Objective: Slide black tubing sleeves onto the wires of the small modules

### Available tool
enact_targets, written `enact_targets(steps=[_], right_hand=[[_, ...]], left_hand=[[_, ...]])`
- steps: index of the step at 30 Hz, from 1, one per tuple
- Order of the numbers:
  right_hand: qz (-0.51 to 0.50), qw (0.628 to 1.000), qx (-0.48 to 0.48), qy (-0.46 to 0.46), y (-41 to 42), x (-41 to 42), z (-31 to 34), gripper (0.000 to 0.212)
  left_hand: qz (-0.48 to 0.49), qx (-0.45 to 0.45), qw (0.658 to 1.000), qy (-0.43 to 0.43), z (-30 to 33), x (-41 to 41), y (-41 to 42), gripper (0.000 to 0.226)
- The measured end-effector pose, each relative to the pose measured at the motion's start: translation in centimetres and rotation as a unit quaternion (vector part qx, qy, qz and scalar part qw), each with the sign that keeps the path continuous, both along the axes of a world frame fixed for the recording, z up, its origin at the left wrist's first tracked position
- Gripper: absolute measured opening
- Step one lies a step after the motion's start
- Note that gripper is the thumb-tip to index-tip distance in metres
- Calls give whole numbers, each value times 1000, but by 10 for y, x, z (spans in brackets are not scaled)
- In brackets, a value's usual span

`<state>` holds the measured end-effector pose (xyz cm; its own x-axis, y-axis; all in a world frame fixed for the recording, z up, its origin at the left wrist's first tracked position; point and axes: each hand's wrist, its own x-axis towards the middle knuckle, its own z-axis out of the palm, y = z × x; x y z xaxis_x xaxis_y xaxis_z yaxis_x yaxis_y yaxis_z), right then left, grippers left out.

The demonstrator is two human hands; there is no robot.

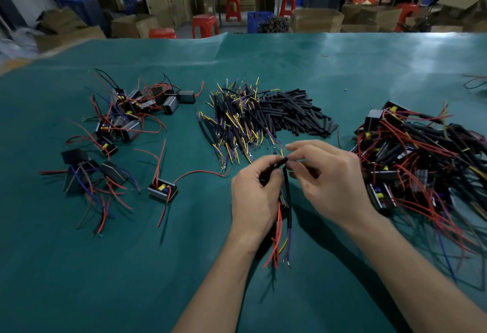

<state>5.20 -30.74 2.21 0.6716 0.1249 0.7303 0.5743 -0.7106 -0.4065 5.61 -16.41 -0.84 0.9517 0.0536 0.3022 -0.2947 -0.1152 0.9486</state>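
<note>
Modules (137,111) far left, sleeved wires (232,124) centre w/ tubing pile (295,114) just right, finished heap (411,153) far right.

We are seeing red plastic stools (205,26) standing just beyond the far edge of the green table mat (131,267), cardboard boxes (317,19) sitting beside them, and a blue crate (259,19) resting between.

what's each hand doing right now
Left hand: grips a black tubing sleeve and the module's wires.
Right hand: pinches the sleeve's tip.
</note>
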Motion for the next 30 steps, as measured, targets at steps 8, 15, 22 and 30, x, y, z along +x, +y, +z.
enact_targets(steps=[8, 15, 22, 30], right_hand=[[-5, 998, -59, -8, -4, -1, 4, 5], [-20, 998, -60, -8, -4, 0, 7, 6], [-45, 996, 27, 67, -1, -4, 11, 13], [-14, 925, 256, 280, -1, -2, 16, 18]], left_hand=[[16, 4, 1000, -4, -2, 0, -3, 29], [20, 28, 999, -4, -1, 1, -3, 32], [3, 42, 999, -20, 2, -1, -1, 16], [16, 58, 998, -36, 4, -3, -2, 10]])
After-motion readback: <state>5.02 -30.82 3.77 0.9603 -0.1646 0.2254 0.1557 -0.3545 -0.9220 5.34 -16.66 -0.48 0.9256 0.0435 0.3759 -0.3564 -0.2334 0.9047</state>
